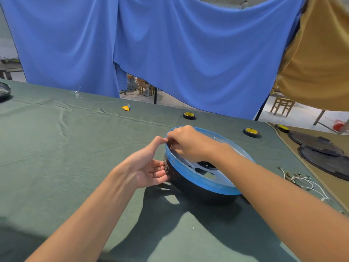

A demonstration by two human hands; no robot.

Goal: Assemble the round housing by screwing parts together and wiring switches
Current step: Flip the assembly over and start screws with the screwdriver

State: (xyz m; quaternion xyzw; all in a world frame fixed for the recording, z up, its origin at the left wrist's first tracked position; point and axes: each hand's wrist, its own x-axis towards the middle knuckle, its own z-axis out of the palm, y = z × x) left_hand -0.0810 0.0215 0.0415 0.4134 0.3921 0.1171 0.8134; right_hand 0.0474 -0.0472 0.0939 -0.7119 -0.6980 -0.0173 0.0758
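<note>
The round housing (200,188) is a black bowl with a blue band round its rim and a white inside with holes. It sits tilted on the green cloth. My left hand (151,165) holds its left outer wall, thumb up at the rim and fingers on the black side. My right hand (187,142) reaches over the rim at the far left, and its curled fingers pinch the blue rim edge there. What the fingertips grip is hidden. White wires with small connectors (300,178) lie to the right of the housing.
Two rolls of black tape with yellow cores (189,115) (250,132) lie behind the housing, a third (282,128) at the right. Two black round covers (319,148) rest on the tan cloth. A yellow wrapper (126,107) and blue curtains stand farther back.
</note>
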